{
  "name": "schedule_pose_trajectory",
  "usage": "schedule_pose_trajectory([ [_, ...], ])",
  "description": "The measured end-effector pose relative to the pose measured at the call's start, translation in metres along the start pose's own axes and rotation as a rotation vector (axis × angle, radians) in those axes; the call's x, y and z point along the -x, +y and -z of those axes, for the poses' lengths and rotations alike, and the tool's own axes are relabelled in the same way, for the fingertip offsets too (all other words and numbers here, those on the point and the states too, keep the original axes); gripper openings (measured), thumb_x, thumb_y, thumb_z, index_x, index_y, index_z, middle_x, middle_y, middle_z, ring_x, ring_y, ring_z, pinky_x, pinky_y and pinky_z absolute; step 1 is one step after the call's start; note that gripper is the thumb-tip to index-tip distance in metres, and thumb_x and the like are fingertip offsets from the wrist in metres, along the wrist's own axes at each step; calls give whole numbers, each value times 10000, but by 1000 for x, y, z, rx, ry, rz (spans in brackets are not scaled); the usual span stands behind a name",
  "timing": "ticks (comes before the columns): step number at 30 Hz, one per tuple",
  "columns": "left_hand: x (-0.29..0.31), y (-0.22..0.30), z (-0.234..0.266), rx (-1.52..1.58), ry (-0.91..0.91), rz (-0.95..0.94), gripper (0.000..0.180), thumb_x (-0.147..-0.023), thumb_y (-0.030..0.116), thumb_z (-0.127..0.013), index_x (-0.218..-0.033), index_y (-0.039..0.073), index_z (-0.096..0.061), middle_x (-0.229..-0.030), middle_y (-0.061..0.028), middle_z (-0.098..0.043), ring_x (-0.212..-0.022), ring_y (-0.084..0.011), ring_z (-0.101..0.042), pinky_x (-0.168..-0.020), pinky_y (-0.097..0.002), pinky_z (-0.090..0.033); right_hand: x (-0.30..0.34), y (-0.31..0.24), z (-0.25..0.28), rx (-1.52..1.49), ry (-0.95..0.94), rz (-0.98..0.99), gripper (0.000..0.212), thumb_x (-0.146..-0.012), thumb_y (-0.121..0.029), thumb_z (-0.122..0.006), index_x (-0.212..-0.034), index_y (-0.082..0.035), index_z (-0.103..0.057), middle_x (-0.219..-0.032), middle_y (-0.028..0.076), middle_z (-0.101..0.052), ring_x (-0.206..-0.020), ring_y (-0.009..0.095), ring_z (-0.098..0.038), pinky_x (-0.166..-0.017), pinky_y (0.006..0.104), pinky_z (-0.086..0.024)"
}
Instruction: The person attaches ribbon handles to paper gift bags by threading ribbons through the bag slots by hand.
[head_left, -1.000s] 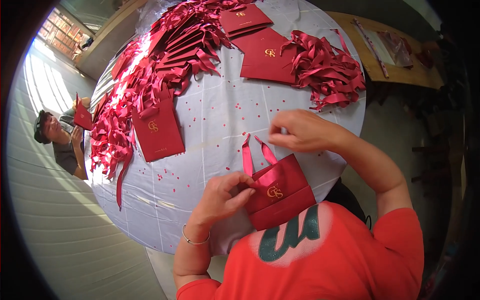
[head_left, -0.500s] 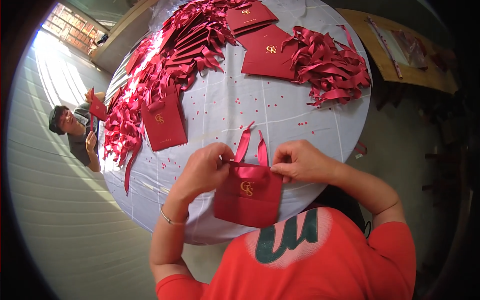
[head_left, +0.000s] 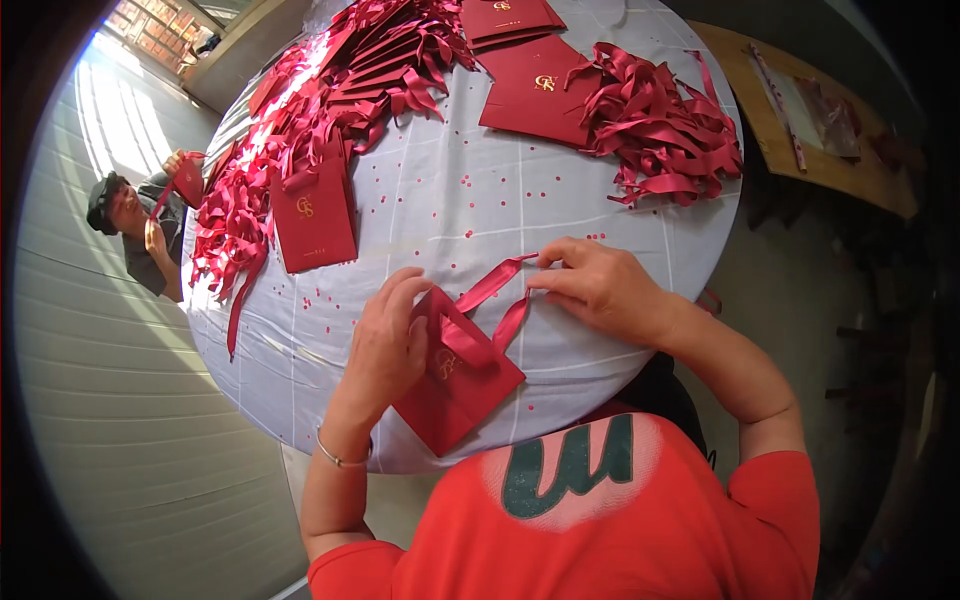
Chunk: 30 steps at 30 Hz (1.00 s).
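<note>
A small red paper gift bag (head_left: 470, 390) with a gold emblem lies tilted at the near edge of the round table. My left hand (head_left: 385, 340) grips its left edge, fingers curled and thumb laid against the front. Two red ribbon ends (head_left: 490, 284) run up and to the right from the bag's top. My right hand (head_left: 600, 285) pinches their tips between thumb and fingers, drawing them out taut.
On the white-clothed table (head_left: 520, 220) lie a heap of ribboned red bags (head_left: 315, 120) at left, a single bag (head_left: 315, 220), flat bags (head_left: 540, 95) and a ribbon pile (head_left: 665, 125). Red paper dots are scattered about. A co-worker (head_left: 140, 225) holds a red bag at far left.
My right hand has left the bag's top edge and moved up to the ribbon ends, which now slant right. The bag has turned clockwise, and my left hand has shifted to its left edge.
</note>
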<state>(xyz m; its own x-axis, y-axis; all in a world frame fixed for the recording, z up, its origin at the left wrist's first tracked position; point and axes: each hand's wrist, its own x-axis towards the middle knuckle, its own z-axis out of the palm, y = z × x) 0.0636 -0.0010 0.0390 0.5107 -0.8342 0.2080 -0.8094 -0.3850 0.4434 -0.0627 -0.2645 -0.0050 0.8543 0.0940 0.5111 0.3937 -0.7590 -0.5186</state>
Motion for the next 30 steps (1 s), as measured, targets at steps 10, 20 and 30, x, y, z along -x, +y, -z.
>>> schedule_pose_trajectory([
  [10, 32, -3, -46, -210, 22, 71, 684, -902, 101, -513, -1477, -110, -207, -1514, -278, -308, -1438, -414, -263, -1189, -477, -181, -13, 4, 6, 108, -79, 84, 153, -738, -78, -753, -866, -76, -669, -967, 73, -620, -814, 240, -650, -676, 345, -546],
  [20, 32, -2, -44, -142, 64, 63, 737, -899, 139, -540, -1488, -105, -171, -1497, -294, -324, -1417, -442, -290, -1183, -492, -194, -28, 8, 1, 92, -84, 138, 120, -716, -59, -769, -808, -50, -692, -935, 68, -663, -825, 241, -642, -693, 348, -525],
  [30, 41, -4, -47, 132, 223, 174, 826, -727, 63, -764, -1407, -22, -304, -1463, -296, -380, -1295, -494, -431, -1109, -492, -363, -30, 13, 1, 37, -81, 144, 122, -719, -52, -769, -811, -52, -689, -848, 63, -658, -753, 243, -635, -645, 345, -522],
])
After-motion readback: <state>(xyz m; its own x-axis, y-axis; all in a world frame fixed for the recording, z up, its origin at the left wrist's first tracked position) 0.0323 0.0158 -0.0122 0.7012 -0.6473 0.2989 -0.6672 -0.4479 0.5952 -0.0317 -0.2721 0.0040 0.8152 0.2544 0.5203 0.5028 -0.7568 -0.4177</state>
